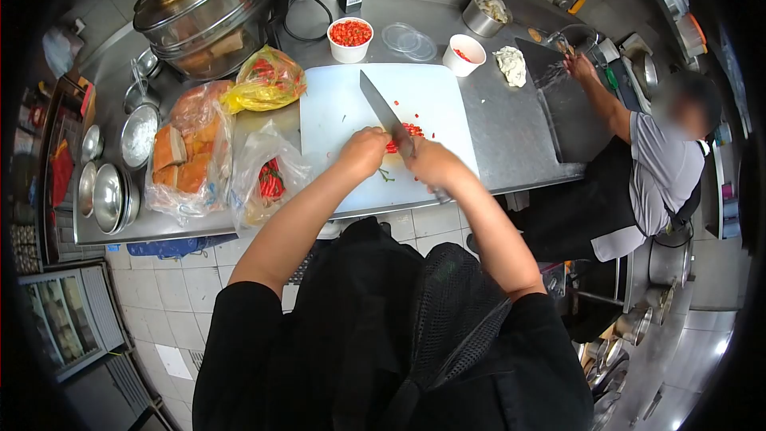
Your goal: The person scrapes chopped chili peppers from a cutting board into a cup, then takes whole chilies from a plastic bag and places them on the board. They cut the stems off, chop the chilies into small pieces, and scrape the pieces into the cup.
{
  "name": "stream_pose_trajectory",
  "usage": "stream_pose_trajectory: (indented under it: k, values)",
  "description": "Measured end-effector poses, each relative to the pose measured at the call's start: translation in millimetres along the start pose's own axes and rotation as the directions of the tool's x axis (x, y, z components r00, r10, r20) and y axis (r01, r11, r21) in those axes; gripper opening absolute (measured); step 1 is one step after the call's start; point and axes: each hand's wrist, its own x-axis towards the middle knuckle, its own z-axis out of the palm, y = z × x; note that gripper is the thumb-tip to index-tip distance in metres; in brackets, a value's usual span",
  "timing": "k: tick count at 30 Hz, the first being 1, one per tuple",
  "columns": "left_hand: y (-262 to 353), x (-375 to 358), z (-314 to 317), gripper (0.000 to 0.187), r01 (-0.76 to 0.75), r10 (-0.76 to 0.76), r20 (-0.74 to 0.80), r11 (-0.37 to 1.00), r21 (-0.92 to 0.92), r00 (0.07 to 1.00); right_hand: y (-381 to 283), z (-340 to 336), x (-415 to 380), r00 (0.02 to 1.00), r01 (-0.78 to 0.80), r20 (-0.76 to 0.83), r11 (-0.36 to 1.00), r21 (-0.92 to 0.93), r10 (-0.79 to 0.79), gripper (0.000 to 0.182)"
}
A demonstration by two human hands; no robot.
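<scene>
A white cutting board (pixel 331 104) lies on the steel counter in front of me. My right hand (pixel 435 164) is wrapped round the handle of a large kitchen knife (pixel 379 104). Its blade slants across the board, tip pointing away and to the left. Chopped red chili peppers (pixel 412 129) lie beside the blade. My left hand (pixel 365 152) is closed just left of the blade, its curled fingers on red chili pieces at the knife's edge; its fingertips are partly hidden. Green stem bits (pixel 386 176) rest near the board's front edge.
Behind the board stand a tub of chopped chilies (pixel 350 37), clear lids (pixel 408 41) and a white cup (pixel 463 56). Bags of whole chilies (pixel 271 181) and meat blocks (pixel 191 164) lie left. A co-worker (pixel 662 160) works at the sink (pixel 562 124) on the right.
</scene>
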Motion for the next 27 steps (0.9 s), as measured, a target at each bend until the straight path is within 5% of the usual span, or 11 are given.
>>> stream_pose_trajectory:
  k: [2, 5, 9, 12, 27]
  values:
    - [-1, 3, 0, 0.008, -0.024, 0.024, -0.006, 1.0, 0.01, 1.0, 22, 27, 14, 0.984, 0.054, -0.165, 0.994, -0.092, -0.069, 0.038]
    - [2, 0, 1, 0.014, -0.036, 0.032, 0.044, 0.996, 0.08, 0.999, 11, 6, 9, 0.998, 0.041, -0.047, 0.998, 0.05, -0.039, 0.038]
    - [5, 3, -2, 0.017, 0.018, -0.02, 0.036, 0.999, 0.05, 0.999, -8, -7, -9, 0.999, -0.035, 0.04, 0.999, 0.008, 0.034, 0.04]
    - [4, 5, -5, 0.013, -0.009, 0.009, 0.01, 0.999, 0.053, 1.0, 0, 12, 5, 0.998, 0.019, -0.066, 1.0, -0.014, -0.02, 0.04]
    - [-1, -2, 9, 0.008, -0.006, 0.006, -0.047, 1.0, 0.01, 0.999, 5, 18, -1, 0.999, 0.028, -0.041, 0.999, 0.044, -0.026, 0.029]
